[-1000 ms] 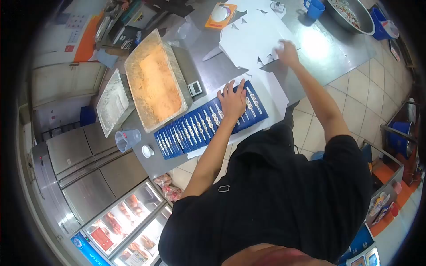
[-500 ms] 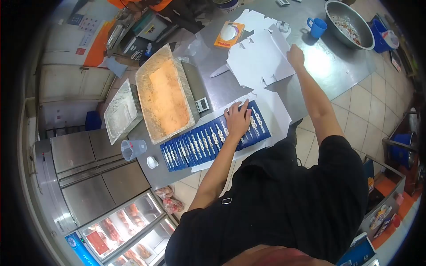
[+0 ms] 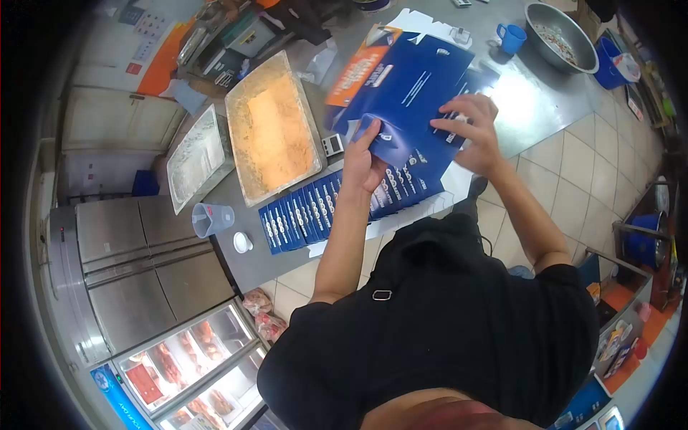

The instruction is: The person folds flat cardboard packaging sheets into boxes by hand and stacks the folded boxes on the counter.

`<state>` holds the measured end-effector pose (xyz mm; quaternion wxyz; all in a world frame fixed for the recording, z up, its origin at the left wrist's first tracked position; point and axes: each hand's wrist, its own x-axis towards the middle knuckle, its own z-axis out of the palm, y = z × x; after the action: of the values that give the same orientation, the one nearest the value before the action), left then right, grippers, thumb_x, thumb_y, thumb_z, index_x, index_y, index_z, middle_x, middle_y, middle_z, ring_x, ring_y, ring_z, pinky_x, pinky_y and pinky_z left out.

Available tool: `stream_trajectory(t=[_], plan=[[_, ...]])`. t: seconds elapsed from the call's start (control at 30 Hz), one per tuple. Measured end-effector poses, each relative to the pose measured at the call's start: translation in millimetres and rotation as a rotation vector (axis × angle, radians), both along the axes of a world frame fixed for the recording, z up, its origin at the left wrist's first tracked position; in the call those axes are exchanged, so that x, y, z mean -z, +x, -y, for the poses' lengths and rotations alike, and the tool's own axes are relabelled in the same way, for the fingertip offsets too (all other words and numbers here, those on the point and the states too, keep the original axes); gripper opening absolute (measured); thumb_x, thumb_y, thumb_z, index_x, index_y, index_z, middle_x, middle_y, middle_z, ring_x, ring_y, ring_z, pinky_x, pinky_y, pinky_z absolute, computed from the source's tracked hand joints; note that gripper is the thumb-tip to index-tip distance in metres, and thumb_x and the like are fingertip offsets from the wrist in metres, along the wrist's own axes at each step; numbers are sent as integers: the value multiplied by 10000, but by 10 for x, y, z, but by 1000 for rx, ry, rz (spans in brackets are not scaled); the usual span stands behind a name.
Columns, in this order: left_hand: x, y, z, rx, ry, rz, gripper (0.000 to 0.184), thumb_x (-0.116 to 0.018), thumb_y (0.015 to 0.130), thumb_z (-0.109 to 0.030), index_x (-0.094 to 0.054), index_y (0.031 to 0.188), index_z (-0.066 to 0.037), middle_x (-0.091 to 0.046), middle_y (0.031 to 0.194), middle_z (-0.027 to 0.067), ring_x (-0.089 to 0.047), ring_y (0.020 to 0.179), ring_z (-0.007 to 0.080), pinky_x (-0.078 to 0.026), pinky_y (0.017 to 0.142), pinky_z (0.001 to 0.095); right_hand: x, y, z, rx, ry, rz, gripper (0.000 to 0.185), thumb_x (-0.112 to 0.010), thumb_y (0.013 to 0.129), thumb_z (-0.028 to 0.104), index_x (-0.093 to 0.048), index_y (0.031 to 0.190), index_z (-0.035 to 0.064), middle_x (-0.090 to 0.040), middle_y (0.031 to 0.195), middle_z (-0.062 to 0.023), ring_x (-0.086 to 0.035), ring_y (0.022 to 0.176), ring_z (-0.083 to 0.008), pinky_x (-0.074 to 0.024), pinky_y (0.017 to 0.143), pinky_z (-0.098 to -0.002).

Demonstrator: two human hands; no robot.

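Note:
A flat blue cardboard box blank [image 3: 412, 86] with an orange printed panel is lifted and tilted over the steel table. My left hand [image 3: 364, 159] grips its near left part, the thumb pressed on the printed face. On its near right part is my right hand [image 3: 474, 132], fingers bent over the card; the thumb's contact is hard to see. Below them, a fanned row of blue blanks [image 3: 304, 213] lies along the table's near edge, partly covered by my left hand and the lifted blank.
Left of the blanks stand a deep tray of orange powder [image 3: 320, 166], a tray of white powder [image 3: 190, 168], a clear jug [image 3: 213, 220] and a small timer [image 3: 332, 145]. A blue mug [image 3: 511, 39] and a large metal bowl [image 3: 588, 61] are at the far right. Another person stands beyond the table.
The blank on the table, white side up before, is now raised with its blue printed side showing. My left hand has moved off the fanned row onto it; my right hand has come nearer.

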<state>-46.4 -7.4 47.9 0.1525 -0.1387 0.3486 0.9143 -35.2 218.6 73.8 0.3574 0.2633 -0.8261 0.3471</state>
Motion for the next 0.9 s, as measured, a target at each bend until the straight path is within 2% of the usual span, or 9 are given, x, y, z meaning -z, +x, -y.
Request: stream_trajectory(t=[0.17,0.23,0.3,0.37,0.5,0.7,0.77,0.83,0.9], plan=[[-24,220,-109,-105,154,-263,246,-636,901,-36,-585,1141,-62,-662,1037,52,-657,939,173,-566,822,329,298,140,182,-228,-352,218,222,-701,790,47,-736,998,114,-685,887,-25,-598,798,-198,-436,760,-293],[-161,315,-196,-198,-25,-416,234,-633,906,-51,-577,1130,-93,-658,1016,28,-647,925,171,-568,770,321,256,251,351,-171,-911,533,252,-638,837,6,-721,1059,92,-698,852,-44,-599,656,-206,-467,616,-270],[-171,345,-227,-277,-115,-401,207,-636,910,-64,-573,1107,-64,-658,980,40,-657,872,178,-583,712,316,32,358,175,56,-500,692,396,-618,792,-50,-688,1150,107,-699,824,-59,-614,610,-197,-485,561,-257],[-275,408,-204,-277,-208,-495,218,-674,882,-52,-600,1085,-17,-662,957,70,-668,826,165,-607,676,306,87,252,119,-217,-220,106,534,-623,719,-81,-660,1206,137,-685,777,-68,-621,607,-201,-501,553,-294],[-314,494,-192,-243,-365,-508,202,-692,877,-80,-617,1040,13,-674,923,79,-666,779,145,-606,632,285,-119,391,35,-203,155,241,521,-639,754,-8,-619,1256,130,-597,738,-74,-573,608,-266,-484,562,-359],[-261,645,-269,-237,-519,-489,232,-694,888,-125,-603,1075,-22,-676,947,60,-662,785,137,-584,670,270,-171,574,228,-269,105,366,699,-686,831,108,-369,1453,92,-560,869,-130,-564,696,-334,-483,630,-390],[-292,698,-346,-214,-236,-420,291,-699,887,-133,-569,1129,-38,-662,1001,65,-655,816,129,-565,638,255,-102,567,296,-250,53,310,756,-692,837,87,-300,1483,82,-593,848,-117,-605,688,-269,-486,619,-353],[-206,720,-345,-183,-300,-393,331,-697,888,-122,-541,1169,-42,-646,1042,62,-650,852,126,-544,691,246,-52,618,347,-279,-323,733,710,-695,848,68,-337,1461,81,-627,816,-92,-623,698,-160,-479,604,-306],[-129,748,-407,-134,-501,-543,312,-688,890,-99,-554,1163,-29,-656,1040,57,-643,864,117,-520,754,245,-67,672,337,-337,-472,741,674,-708,840,52,-378,1427,73,-661,822,-80,-617,738,-98,-476,614,-255]])
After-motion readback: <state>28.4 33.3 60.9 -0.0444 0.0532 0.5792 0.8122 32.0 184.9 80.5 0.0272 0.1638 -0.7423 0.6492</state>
